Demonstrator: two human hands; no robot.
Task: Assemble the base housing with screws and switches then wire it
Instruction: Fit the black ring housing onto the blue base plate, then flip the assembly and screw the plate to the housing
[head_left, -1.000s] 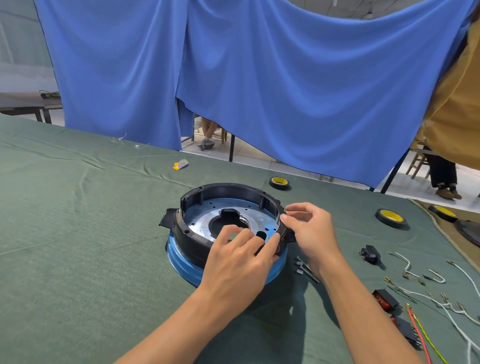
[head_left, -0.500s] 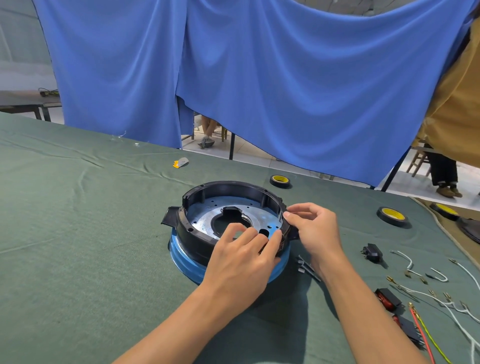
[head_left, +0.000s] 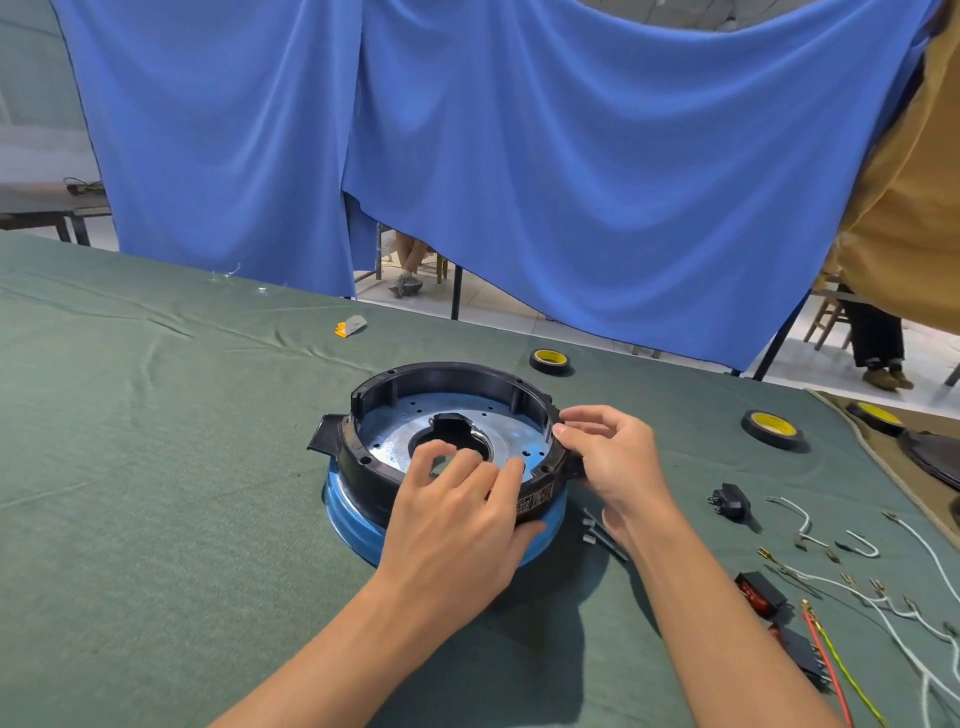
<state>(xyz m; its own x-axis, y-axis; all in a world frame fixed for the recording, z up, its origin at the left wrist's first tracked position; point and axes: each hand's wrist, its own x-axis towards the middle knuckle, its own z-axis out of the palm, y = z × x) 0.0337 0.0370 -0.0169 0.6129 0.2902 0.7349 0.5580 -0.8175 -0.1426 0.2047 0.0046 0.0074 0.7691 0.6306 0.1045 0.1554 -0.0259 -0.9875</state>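
Left hand (head_left: 457, 525) grips base housing (head_left: 374, 415) (near rim hidden); right hand (head_left: 618, 457) grips its side.

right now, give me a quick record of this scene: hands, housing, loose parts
housing: black over blue, metal plate inside, on green cloth
left hand: fingers over near rim onto plate, thumb outside
right hand: pinches right rim
screws: on cloth, just right of housing
switches: loose, near right
wires: loose, far right
tape: rolls beyond the parts
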